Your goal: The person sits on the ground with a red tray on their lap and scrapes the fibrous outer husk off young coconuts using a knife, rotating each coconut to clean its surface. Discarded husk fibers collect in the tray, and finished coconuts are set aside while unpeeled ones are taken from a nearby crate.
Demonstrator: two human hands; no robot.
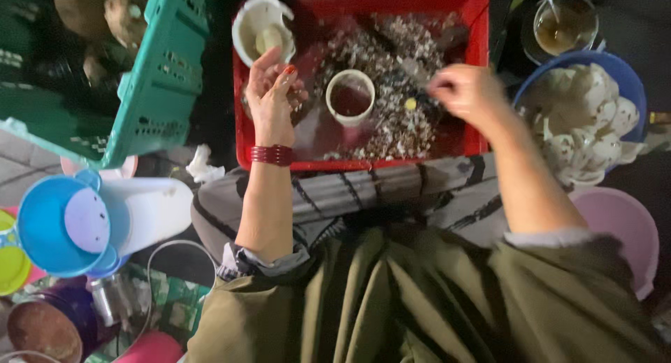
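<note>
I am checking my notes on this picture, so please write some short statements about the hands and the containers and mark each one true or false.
1. The left hand wears red bangles on the wrist. True.
2. The tray under both hands is green. False: it is red; the green thing is a crate off to the left.
3. A small white cup stands in the tray between the two hands. True.
4. The blue bowl on the right holds white pieces. True.
5. The right hand rests inside the pink bowl. False: it is over the tray, its fingers pinched together; what they hold is too blurred to tell.
</note>
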